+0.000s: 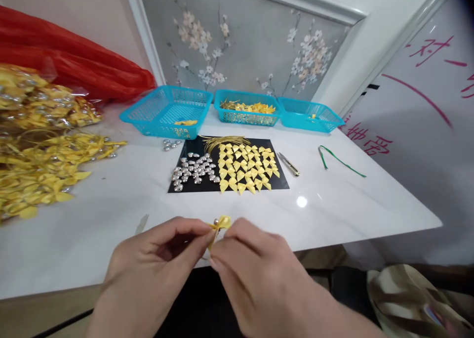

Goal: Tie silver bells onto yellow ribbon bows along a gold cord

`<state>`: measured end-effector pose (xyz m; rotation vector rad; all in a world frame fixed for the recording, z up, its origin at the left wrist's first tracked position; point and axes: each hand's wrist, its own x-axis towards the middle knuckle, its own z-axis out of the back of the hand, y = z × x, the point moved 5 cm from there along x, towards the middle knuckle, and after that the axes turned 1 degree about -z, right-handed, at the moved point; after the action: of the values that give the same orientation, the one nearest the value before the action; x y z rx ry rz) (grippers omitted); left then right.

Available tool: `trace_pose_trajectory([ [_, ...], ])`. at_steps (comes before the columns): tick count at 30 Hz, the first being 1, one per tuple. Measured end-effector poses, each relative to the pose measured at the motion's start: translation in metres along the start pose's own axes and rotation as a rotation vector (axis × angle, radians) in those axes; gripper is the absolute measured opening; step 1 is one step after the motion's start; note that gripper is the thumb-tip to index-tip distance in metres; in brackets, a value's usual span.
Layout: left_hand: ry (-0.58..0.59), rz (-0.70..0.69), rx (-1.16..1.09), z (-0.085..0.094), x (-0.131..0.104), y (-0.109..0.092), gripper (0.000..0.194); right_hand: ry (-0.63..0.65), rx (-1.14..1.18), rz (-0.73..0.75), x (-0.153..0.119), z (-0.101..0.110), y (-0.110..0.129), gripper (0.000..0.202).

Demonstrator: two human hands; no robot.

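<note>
Between my two hands, just above the near table edge, is a yellow ribbon bow (223, 223) with a small silver bell or bead beside it. My left hand (159, 259) pinches the bow's left side between thumb and forefinger. My right hand (255, 264) is closed at its right and lower side, its fingertips partly hidden. Beyond them lies a black mat (279, 177). Silver bell-like beads (198, 169) are spread on its left, and rows of yellow bows (248, 167) cover its right. Thin gold cords (225, 141) lie along its far edge.
Three blue baskets (166, 108) stand along the back; the middle one holds yellow pieces. A utility knife (289, 165) and a green ribbon (342, 162) lie to the right. Piled yellow bows with beads (48, 180), bagged ones and red fabric (74, 56) take up the left.
</note>
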<state>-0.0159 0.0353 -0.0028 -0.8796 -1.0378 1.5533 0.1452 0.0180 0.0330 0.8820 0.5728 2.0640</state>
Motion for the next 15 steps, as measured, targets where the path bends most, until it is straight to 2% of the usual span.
trace_pose_trajectory([
  [2, -0.046, 0.060, -0.110, 0.003, -0.002, 0.002, 0.012, -0.088, -0.074, 0.044, -0.013, -0.003, 0.004, 0.028],
  [5, -0.039, 0.171, -0.353, -0.001, -0.003, 0.004, 0.016, -0.198, -0.037, 0.047, -0.025, 0.011, 0.006, 0.033],
  [8, -0.021, 0.247, -0.503, -0.008, -0.001, -0.001, 0.020, -0.244, 0.072, 0.055, -0.030, 0.032, 0.008, 0.041],
  [11, -0.059, 0.277, -0.549, -0.012, 0.003, -0.004, 0.025, -0.252, 0.162, 0.012, -0.031, 0.038, 0.007, 0.050],
  [13, -0.082, 0.264, -0.555, -0.013, 0.004, -0.002, 0.025, -0.301, 0.217, -0.063, -0.031, 0.035, 0.003, 0.044],
  [15, -0.102, 0.238, -0.550, -0.012, 0.002, 0.002, 0.024, -0.313, 0.274, -0.138, -0.028, 0.029, -0.001, 0.024],
])
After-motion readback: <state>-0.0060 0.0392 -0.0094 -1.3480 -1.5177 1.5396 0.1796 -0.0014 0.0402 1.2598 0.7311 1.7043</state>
